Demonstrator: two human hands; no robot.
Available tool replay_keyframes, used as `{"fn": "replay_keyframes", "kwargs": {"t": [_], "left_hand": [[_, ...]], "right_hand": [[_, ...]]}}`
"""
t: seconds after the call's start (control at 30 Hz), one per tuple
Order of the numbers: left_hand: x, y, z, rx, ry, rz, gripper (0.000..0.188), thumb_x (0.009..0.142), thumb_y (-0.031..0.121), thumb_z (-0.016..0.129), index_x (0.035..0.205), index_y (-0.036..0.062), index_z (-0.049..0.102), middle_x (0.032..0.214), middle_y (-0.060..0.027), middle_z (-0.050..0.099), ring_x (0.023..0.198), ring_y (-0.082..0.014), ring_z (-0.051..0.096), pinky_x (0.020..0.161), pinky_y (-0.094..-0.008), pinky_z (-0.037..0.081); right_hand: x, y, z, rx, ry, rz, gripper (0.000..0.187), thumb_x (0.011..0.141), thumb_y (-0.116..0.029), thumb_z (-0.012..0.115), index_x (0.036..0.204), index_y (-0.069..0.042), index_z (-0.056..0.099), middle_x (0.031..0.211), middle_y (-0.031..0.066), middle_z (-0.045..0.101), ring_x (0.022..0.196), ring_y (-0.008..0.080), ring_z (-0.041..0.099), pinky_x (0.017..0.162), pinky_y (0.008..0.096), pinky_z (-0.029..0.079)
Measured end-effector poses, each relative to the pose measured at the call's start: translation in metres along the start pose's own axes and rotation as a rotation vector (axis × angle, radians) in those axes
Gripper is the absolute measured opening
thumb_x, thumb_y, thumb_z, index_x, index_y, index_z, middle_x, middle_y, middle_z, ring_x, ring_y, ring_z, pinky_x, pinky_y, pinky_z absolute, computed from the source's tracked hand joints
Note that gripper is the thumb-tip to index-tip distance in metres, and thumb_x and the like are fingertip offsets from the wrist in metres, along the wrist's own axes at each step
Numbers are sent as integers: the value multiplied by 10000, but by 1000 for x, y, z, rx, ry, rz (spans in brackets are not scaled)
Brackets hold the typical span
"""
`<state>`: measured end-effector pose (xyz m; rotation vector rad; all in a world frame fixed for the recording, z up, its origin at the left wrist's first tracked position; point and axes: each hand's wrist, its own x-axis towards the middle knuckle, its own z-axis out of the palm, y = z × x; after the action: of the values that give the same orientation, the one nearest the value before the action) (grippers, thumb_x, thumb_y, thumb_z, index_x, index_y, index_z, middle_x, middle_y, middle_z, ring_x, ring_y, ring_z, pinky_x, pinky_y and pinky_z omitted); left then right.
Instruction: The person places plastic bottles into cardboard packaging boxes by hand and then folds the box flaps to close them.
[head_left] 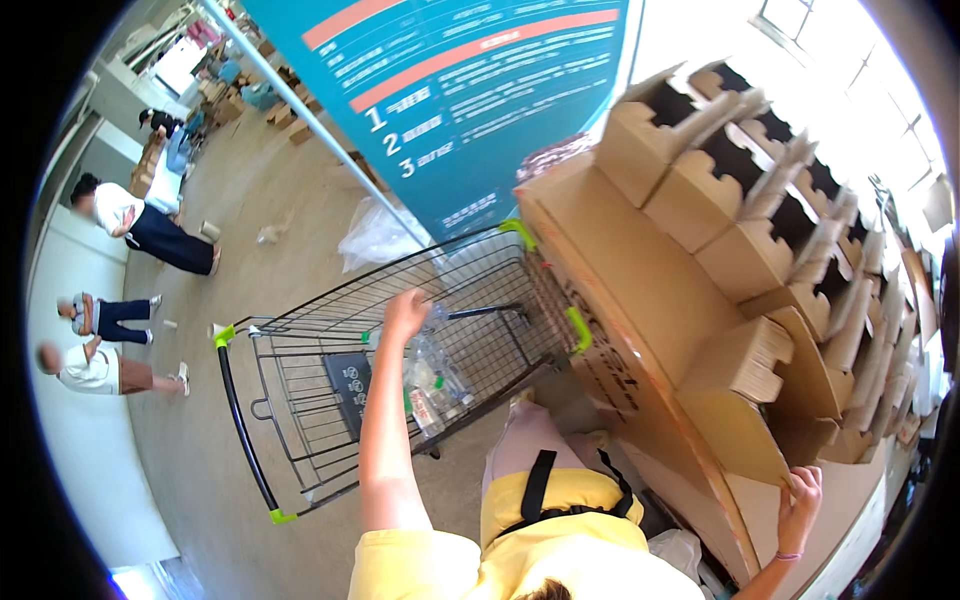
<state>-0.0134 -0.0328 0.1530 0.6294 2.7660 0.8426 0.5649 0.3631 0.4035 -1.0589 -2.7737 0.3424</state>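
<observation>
My left hand (407, 313) is closed over the wire shopping cart (300, 335). What it holds, if anything, I cannot make out. Below and beside it, several clear plastic bottles (430, 400) lie in the cart, some with green caps. My right hand (800, 503) grips the lower edge of an open cardboard box (728, 425), fingers on its flap. That box sits tilted at the near end of a large cardboard carton (640, 270), in front of rows of similar boxes (740, 262) with notched flaps and dark insides.
A teal banner (480, 100) stands beyond the cart, a clear plastic bag (383, 232) at its foot. Several people, one in a long dark skirt (172, 240), stand by the left wall. Cardboard boxes (222, 105) lie on the floor far back.
</observation>
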Motion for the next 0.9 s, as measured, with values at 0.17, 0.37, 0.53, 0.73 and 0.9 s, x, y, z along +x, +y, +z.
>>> {"fn": "replay_keyframes", "kwargs": {"t": [0.17,0.37,0.53,0.73,0.9], "left_hand": [[-69,-198,62,215,-215,-672,357,786,303,750,942,-15,701,805,-188,706,792,-302,704,673,-394,553],[-135,-320,196,-491,-67,-1148,754,662,403,858,1154,-116,618,1117,-259,671,956,-336,694,844,-442,545],[-103,-254,215,-668,259,-1456,810,604,372,907,1127,-162,594,1140,-279,643,957,-332,683,764,-444,590],[-95,-247,218,-1004,578,-1435,961,531,349,942,1203,-176,499,1087,-242,655,916,-330,679,713,-450,590],[-109,-224,203,-1488,481,-1296,665,728,345,821,1146,-84,532,972,-187,662,863,-310,675,617,-421,568]], "right_hand": [[-3,-3,2,-149,-46,103,161,749,68,613,904,57,657,925,160,630,952,341,566,838,410,467],[-9,11,2,-181,-121,179,168,852,-11,574,984,61,647,927,191,629,949,365,560,851,435,447],[-12,-9,6,-279,-144,207,199,845,-2,561,1010,60,654,932,201,633,928,371,559,836,431,449],[-3,-11,4,-291,-192,211,219,818,25,551,1008,62,654,941,204,634,926,372,557,840,433,452],[1,-20,6,-308,-167,182,212,800,41,565,989,68,657,967,209,636,990,379,560,883,431,453]]}}
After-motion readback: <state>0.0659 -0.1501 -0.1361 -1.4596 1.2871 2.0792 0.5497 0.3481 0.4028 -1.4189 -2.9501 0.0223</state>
